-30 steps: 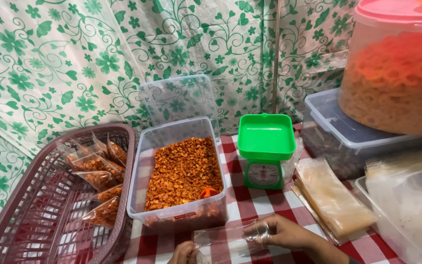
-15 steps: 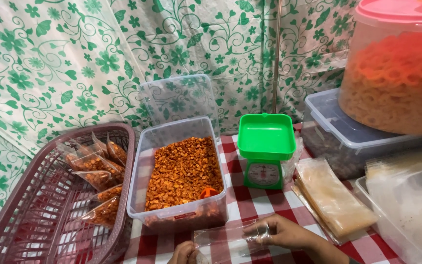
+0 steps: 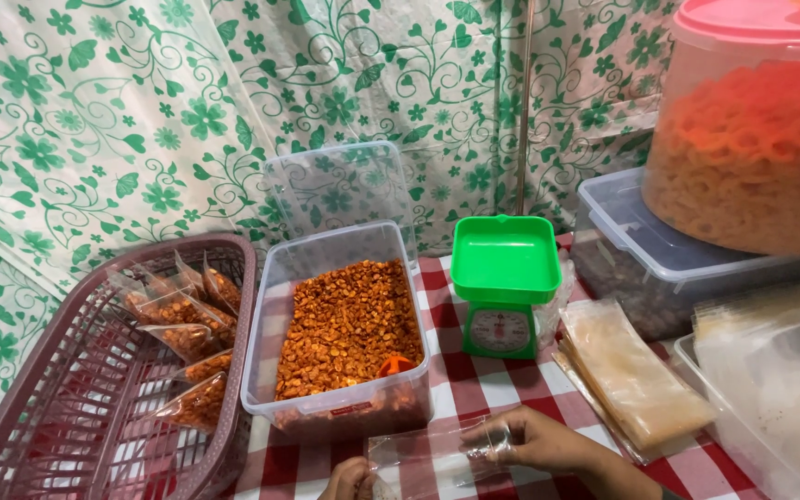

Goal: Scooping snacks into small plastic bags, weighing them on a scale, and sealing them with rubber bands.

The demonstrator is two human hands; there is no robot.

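Right hand (image 3: 534, 443) lay at the lower edge of the view, fingers closed in a pinch on the upper right corner of a small clear plastic bag (image 3: 428, 456). Left hand (image 3: 346, 480) showed only as knuckles at the bottom edge, touching the bag's lower left corner; whether its fingers were closed on the film could not be determined. The bag lay flat and empty over the red-and-white checked tablecloth (image 3: 474, 389), just in front of the clear plastic tub (image 3: 340, 324) of orange-brown fried snack.

Compared with the frame half a second earlier, both hands and the bag held the same position; no displacement was visible.

An orange scoop (image 3: 394, 365) sat in the tub's near right corner. The tub's lid (image 3: 340, 190) leaned upright against the green floral curtain (image 3: 94, 111) behind. Left of the tub, a maroon basket (image 3: 67, 398) held filled snack packets (image 3: 182, 319). Right of the tub stood a green kitchen scale (image 3: 504, 278), then a stack of empty bags (image 3: 631, 375).
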